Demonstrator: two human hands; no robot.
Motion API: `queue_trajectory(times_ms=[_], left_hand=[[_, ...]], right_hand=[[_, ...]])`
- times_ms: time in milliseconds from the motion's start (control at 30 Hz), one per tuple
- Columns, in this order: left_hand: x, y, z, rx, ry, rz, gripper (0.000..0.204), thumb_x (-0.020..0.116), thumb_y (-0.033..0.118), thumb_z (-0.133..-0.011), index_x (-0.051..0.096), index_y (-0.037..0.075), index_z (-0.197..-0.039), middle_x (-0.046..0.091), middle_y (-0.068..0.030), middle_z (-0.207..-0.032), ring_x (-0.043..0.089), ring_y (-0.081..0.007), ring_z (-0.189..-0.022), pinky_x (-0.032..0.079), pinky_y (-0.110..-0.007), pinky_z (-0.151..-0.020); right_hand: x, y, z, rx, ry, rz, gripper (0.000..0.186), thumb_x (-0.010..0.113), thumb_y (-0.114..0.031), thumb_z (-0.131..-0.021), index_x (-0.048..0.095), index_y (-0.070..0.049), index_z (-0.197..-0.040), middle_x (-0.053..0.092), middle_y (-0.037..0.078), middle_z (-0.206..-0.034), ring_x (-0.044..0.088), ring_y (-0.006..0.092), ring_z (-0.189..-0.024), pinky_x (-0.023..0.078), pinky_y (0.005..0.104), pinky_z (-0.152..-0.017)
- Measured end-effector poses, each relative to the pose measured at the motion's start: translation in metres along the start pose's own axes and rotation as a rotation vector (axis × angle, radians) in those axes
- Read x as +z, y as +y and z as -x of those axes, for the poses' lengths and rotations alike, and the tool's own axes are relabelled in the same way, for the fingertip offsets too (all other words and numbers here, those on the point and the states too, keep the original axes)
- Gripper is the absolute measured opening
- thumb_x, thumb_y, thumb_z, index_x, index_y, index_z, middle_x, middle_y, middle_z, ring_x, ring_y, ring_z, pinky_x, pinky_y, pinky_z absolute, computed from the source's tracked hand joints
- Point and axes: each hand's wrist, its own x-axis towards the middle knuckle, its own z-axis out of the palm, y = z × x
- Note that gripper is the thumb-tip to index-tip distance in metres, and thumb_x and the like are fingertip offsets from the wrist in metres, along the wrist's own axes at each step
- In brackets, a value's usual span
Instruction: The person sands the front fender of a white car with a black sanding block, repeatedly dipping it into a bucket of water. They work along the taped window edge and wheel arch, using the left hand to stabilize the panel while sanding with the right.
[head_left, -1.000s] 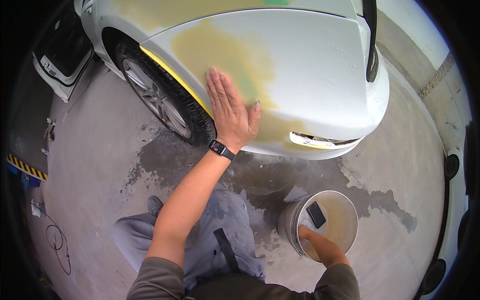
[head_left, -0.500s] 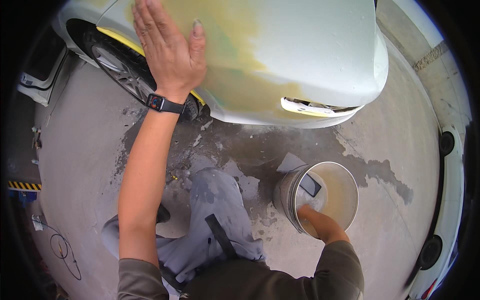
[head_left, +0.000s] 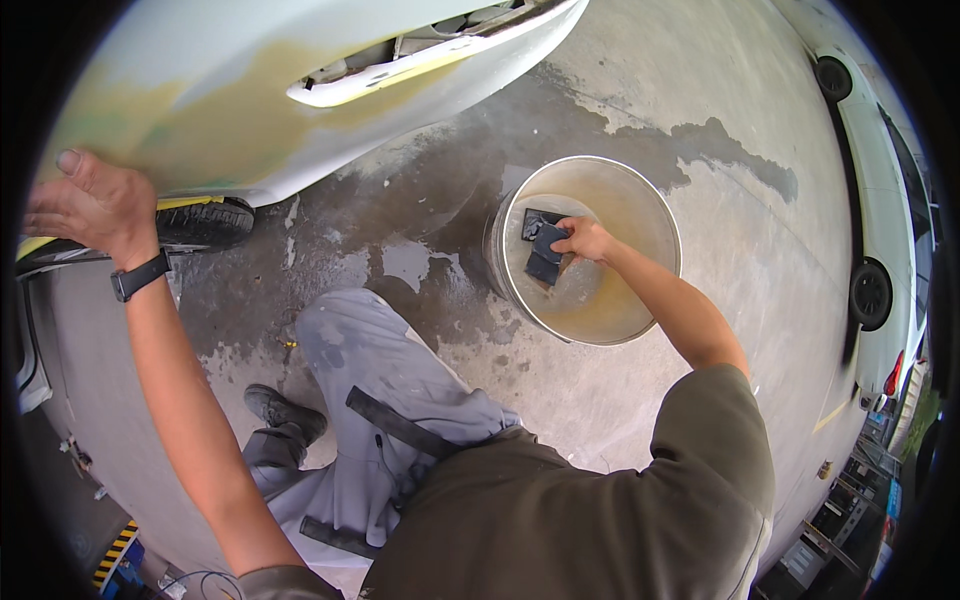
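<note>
Since a moment ago our view has swung down toward the bucket [head_left: 640,200], and our left hand [head_left: 88,205] has slid out along the sanded car panel [head_left: 200,110], now resting flat and open with fingers spread, gripping nothing. Our right hand [head_left: 583,238] is down inside the bucket, fingers closed on a dark sanding block [head_left: 546,252] at the murky water; a second dark piece [head_left: 536,222] lies just beside it. We judge this as the wetting step: the block gets soaked before it goes to the panel. Next we would need to lift it straight up, clear of the bucket's rim, and across to the panel. Room is fair: wet concrete floor [head_left: 640,90] lies open between bucket and car, our knee [head_left: 350,340] sits near the bucket's left side, and the tyre [head_left: 200,222] is tucked under the panel's lower edge.
</note>
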Motion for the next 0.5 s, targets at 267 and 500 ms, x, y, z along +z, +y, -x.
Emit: queue_trajectory(times_ms=[267,500], left_hand=[[0.003,-0.001,-0.003,0.015,-0.001,0.004,0.107,0.031,0.065,-0.104,0.002,-0.024,-0.156,0.0,-0.0504,-0.162,0.0,-0.0594,-0.155,-0.004,-0.062,-0.127],[0.008,-0.004,-0.001,-0.015,-0.011,0.018,0.11,0.031,0.067,-0.103,-0.001,-0.025,-0.155,-0.005,-0.0499,-0.162,-0.005,-0.0578,-0.156,-0.005,-0.06,-0.128]], right_hand=[[0.031,0.014,-0.034,0.253,0.023,0.25,0.055,0.091,-0.019,-0.079,0.072,-0.002,-0.128,0.073,0.015,-0.117,0.075,0.0253,-0.089,0.065,0.0382,-0.065],[0.039,0.037,-0.053,0.226,-0.032,0.284,0.048,0.092,-0.022,-0.078,0.077,-0.002,-0.12,0.078,0.011,-0.102,0.074,0.0218,-0.087,0.062,0.0375,-0.064]])
